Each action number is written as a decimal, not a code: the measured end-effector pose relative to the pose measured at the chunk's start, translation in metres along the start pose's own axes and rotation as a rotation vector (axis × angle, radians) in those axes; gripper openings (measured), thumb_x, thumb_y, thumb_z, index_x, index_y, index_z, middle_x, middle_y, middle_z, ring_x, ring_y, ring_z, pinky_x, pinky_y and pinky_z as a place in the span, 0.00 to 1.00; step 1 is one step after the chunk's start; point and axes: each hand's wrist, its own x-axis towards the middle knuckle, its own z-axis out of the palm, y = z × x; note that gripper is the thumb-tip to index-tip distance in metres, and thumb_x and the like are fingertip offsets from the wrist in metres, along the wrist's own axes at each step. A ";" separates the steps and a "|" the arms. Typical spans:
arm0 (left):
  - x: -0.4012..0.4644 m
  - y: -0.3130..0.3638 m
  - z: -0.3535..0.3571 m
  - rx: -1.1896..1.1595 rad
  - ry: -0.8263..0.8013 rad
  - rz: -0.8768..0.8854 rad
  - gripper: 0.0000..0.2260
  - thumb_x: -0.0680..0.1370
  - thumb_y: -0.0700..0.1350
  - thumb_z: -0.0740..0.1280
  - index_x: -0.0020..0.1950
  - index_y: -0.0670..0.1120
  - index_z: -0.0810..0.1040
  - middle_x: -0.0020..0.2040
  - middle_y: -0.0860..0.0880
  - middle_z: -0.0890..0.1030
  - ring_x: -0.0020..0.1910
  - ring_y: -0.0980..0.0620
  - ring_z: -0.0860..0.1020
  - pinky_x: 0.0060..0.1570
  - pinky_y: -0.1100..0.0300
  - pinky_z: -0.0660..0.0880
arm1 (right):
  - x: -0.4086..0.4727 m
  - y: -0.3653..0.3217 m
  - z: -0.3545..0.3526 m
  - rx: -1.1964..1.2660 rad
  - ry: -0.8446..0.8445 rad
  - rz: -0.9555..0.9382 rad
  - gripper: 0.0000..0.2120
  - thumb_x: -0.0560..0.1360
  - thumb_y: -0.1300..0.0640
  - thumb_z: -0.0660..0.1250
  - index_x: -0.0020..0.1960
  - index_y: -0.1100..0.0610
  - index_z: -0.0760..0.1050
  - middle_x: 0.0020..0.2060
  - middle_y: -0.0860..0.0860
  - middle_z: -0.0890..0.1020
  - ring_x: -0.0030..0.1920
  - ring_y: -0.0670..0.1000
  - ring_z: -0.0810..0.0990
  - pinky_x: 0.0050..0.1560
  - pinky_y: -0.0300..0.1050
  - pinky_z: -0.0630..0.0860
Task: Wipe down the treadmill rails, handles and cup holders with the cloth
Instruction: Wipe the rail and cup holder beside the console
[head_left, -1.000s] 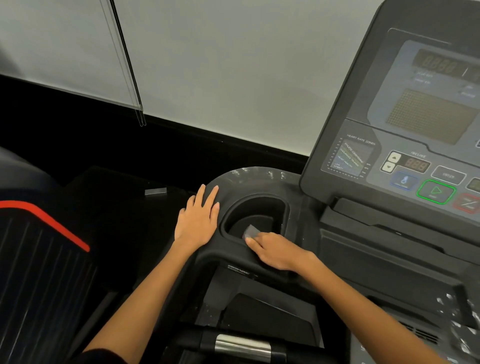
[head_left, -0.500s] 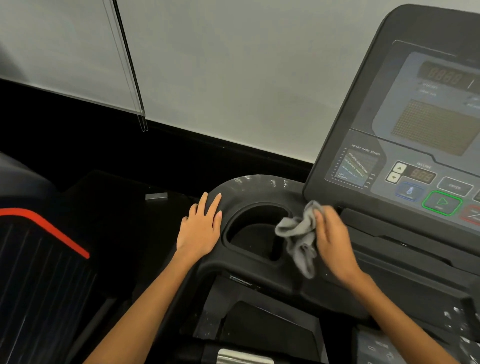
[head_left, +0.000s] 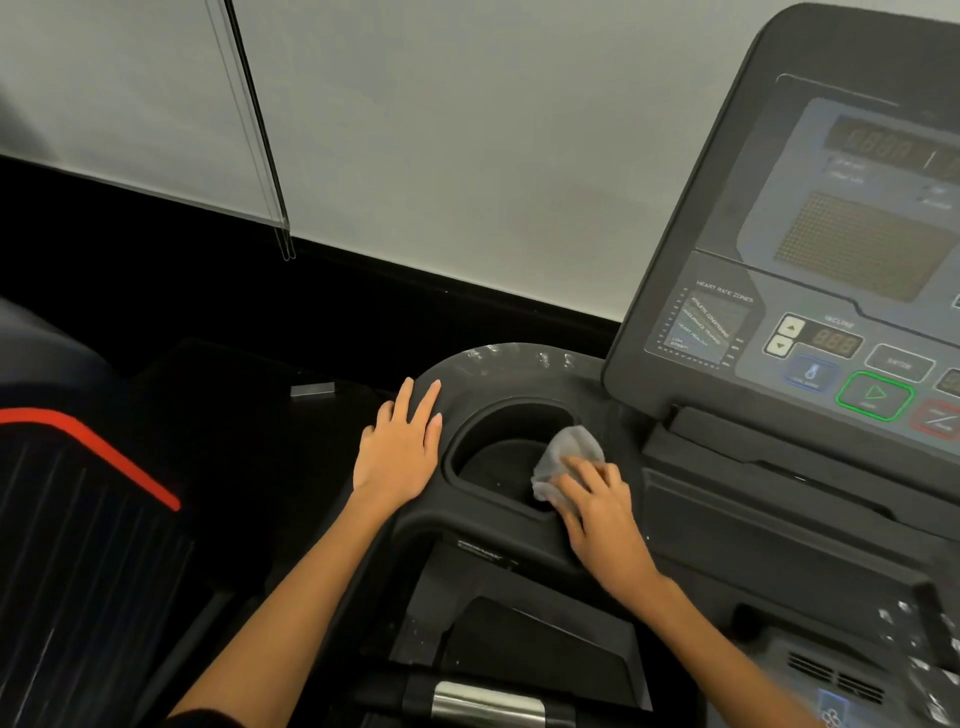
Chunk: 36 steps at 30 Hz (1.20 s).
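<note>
The black treadmill's left cup holder (head_left: 491, 470) is a deep oval well in the console wing. A small grey cloth (head_left: 563, 457) lies bunched on the holder's right rim. My right hand (head_left: 602, 512) presses on the cloth with its fingers spread over it, the cloth's lower part hidden beneath them. My left hand (head_left: 400, 447) rests flat, fingers straight, on the wing's left edge beside the holder. A chrome-banded handle (head_left: 488, 704) shows at the bottom.
The console panel (head_left: 810, 291) with display and buttons rises at the right, close behind my right hand. Another treadmill's belt with a red stripe (head_left: 98, 457) sits at the left. A white wall and black floor lie beyond.
My right hand lifted the cloth out of the cup holder, held it dangling near the console, and has now come down with it onto the holder's right rim. My left hand stayed put.
</note>
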 end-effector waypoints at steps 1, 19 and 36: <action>0.000 0.000 0.000 -0.001 -0.004 -0.002 0.24 0.83 0.55 0.47 0.78 0.55 0.46 0.78 0.46 0.52 0.72 0.44 0.63 0.63 0.46 0.70 | -0.003 -0.005 0.002 -0.026 0.011 -0.021 0.10 0.78 0.55 0.64 0.57 0.50 0.80 0.60 0.50 0.76 0.55 0.55 0.71 0.51 0.55 0.76; -0.003 0.001 -0.002 0.052 -0.035 -0.011 0.25 0.83 0.53 0.46 0.78 0.50 0.44 0.79 0.46 0.50 0.76 0.46 0.54 0.71 0.46 0.61 | 0.019 -0.073 0.017 0.406 0.002 -0.105 0.12 0.76 0.61 0.67 0.58 0.51 0.75 0.53 0.45 0.75 0.52 0.46 0.74 0.56 0.42 0.73; 0.021 0.012 -0.004 -0.024 -0.109 -0.071 0.24 0.83 0.53 0.46 0.78 0.50 0.44 0.79 0.48 0.50 0.77 0.46 0.51 0.71 0.38 0.55 | 0.129 -0.034 0.027 -0.009 -0.137 0.331 0.29 0.83 0.42 0.47 0.79 0.50 0.42 0.78 0.57 0.41 0.76 0.65 0.34 0.71 0.60 0.29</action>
